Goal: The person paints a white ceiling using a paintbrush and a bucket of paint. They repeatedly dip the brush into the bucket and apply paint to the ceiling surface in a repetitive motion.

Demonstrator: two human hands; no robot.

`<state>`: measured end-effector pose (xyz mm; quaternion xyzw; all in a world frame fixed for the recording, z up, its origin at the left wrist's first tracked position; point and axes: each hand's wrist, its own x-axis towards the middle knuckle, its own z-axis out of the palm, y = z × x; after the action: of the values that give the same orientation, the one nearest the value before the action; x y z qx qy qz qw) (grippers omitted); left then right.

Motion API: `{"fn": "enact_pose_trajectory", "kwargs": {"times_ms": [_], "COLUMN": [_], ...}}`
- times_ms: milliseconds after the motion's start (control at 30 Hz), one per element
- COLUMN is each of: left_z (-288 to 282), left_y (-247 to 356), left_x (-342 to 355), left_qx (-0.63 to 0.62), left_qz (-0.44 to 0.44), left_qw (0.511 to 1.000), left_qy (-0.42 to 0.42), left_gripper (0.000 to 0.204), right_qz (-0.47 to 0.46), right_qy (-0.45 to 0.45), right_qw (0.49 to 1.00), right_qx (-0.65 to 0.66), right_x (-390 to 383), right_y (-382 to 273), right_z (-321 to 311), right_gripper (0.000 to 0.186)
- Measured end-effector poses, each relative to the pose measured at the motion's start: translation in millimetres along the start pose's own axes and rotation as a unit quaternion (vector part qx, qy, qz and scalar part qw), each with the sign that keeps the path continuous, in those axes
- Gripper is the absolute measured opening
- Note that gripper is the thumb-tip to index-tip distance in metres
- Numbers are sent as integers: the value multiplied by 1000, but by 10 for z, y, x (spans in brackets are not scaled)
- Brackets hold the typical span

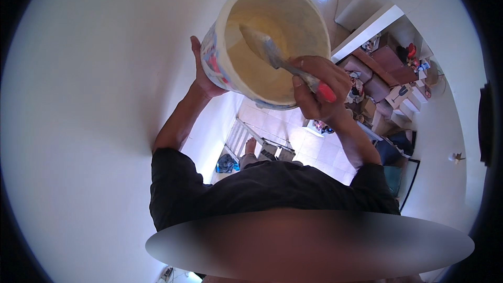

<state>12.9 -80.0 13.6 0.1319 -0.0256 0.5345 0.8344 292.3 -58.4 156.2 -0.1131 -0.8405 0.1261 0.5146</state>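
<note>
Bucket (pixel 211 52), pale and open-mouthed, held up in mid-air ahead of the dark shirt (pixel 283 186), mouth facing my camera. Left hand (pixel 205 80) holds it, palm to the outer side, thumb raised along it; fingers mostly out of my sight. Right hand (pixel 335 75) has its grip clamped on the red-ended handle of a scraper (pixel 274 56), blade over the bucket's inside. From this single view I cannot tell whether the blade touches the pale cream matter (pixel 249 65) within.

Progress, my estimate: scraper in hand and at the bucket, so that much done. Blade looks coated. Cream tone covers the inside; I judge the supply not used up, depth unclear. Wall (pixel 94 105) on my left looks smooth and pale; I find no clear border between worked and unworked parts, so the remainder cannot be judged. Bare foot (pixel 251 145) visible far below, near a slatted frame (pixel 238 137).
</note>
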Motion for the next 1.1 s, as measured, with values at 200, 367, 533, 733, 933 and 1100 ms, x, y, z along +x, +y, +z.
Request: {"fn": "enact_pose_trajectory", "kwargs": {"times_ms": [200, 367, 533, 733, 933, 1100], "left_z": [278, 321, 123, -76, 46, 9], "left_y": [-102, -72, 17, 24, -126, -137], "left_x": [102, 125, 80, 16, 61, 49], "left_qx": [39, 166, 123, 225, 259, 326], "left_qz": [86, 180, 159, 92, 72, 60], "left_qw": [988, 962, 979, 959, 948, 921], "left_qy": [-126, -124, -18, 144, 172, 202], "left_gripper": [128, 122, 103, 103, 100, 95], "right_qz": [96, 105, 144, 156, 124, 136], "right_qy": [125, 204, 155, 7, -176, -249], "right_qw": [986, 973, 977, 986, 966, 952], "right_qx": [-51, -32, 19, -53, -141, -110], "right_x": [1, -52, -107, 95, 306, 249], "right_y": [-365, -366, -517, -497, -2, 51], "right_z": [181, 370, 493, 193, 180, 315], "right_gripper": [27, 27, 28, 34, 35, 28]}}
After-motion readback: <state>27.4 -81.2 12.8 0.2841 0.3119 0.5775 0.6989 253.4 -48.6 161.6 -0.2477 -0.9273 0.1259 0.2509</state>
